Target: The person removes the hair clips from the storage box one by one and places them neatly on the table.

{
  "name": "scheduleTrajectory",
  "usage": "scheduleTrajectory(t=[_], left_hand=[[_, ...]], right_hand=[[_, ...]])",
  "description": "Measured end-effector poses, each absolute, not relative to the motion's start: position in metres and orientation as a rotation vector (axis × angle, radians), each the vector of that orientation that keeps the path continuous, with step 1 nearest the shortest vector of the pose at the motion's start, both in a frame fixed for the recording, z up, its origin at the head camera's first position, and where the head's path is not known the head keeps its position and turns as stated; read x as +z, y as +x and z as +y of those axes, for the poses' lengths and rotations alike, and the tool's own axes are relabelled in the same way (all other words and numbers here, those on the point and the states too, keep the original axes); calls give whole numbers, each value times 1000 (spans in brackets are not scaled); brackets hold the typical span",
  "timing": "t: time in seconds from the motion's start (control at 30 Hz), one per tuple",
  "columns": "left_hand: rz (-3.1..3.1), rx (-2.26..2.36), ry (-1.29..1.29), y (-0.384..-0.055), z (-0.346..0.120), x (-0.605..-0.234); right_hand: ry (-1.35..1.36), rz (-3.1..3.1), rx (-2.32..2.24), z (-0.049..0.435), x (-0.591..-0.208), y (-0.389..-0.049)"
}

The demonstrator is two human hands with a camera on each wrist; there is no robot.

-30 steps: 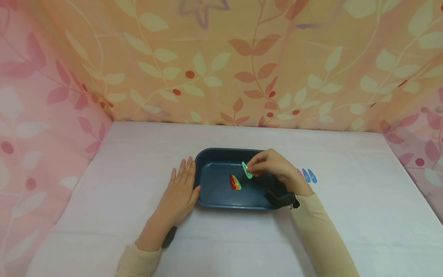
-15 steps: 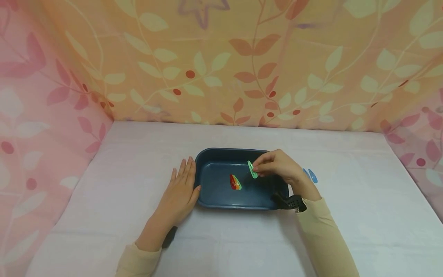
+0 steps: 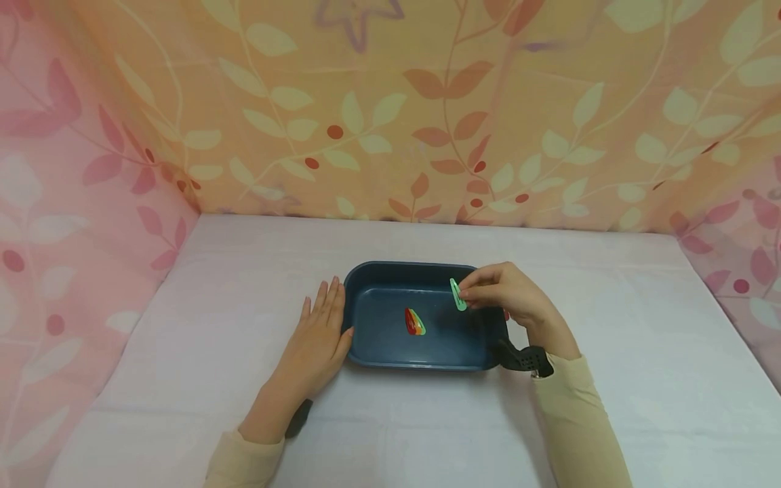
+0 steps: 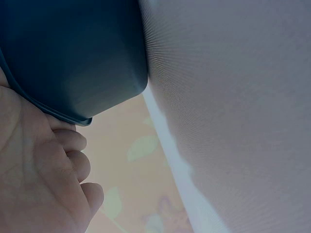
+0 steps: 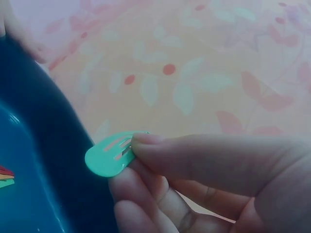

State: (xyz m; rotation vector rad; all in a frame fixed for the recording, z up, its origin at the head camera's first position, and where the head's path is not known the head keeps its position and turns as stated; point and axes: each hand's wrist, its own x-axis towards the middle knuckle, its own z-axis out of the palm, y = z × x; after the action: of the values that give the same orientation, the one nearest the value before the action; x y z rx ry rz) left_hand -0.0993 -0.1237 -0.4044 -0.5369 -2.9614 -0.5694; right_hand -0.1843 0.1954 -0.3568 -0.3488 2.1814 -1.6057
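My right hand [image 3: 509, 295] pinches a mint-green snap hair clip [image 3: 458, 295] between thumb and fingers, above the right part of a dark blue tray [image 3: 378, 352]. Close up in the right wrist view, the hair clip [image 5: 108, 159] points its wide rounded end away from the hand. Flat against the tray's left side rests my left hand [image 3: 314, 349], its fingers straight; the left wrist view has its fingertips at the tray's rim [image 4: 73, 118]. On the tray floor lie overlapping red, orange and green hair clips [image 3: 415, 322].
A small red thing [image 3: 506, 315] peeks out at the tray's right rim, mostly behind the right hand. White cloth [image 3: 390, 427] covers the table. A floral curtain [image 3: 378, 135] rises behind it, with pink ones at both sides.
My right hand has moved right with the green hair clip, toward the tray's right side. The blue clips right of the tray are now hidden behind it. My left hand stays put.
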Motion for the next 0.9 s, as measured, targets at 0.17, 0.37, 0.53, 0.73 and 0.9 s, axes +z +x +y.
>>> scheduleTrajectory(t=[0.17, 0.37, 0.53, 0.73, 0.9], left_hand=[[-2960, -571, -537, -100, -123, -405], [-2958, -571, -534, -99, -123, -405], [-2950, -569, -543, -100, -123, -405], [-2955, -571, -547, -100, -124, -405], [-2955, -563, -543, -100, -124, -405]], right_hand=[[-331, 2198, -1605, 201, -357, -181], [-335, 2230, -1589, 210, -359, -181], [-310, 2261, -1568, 219, -359, -181], [-303, 2267, -1594, 229, -359, -177], [-295, 2272, -1610, 236, -358, -173]])
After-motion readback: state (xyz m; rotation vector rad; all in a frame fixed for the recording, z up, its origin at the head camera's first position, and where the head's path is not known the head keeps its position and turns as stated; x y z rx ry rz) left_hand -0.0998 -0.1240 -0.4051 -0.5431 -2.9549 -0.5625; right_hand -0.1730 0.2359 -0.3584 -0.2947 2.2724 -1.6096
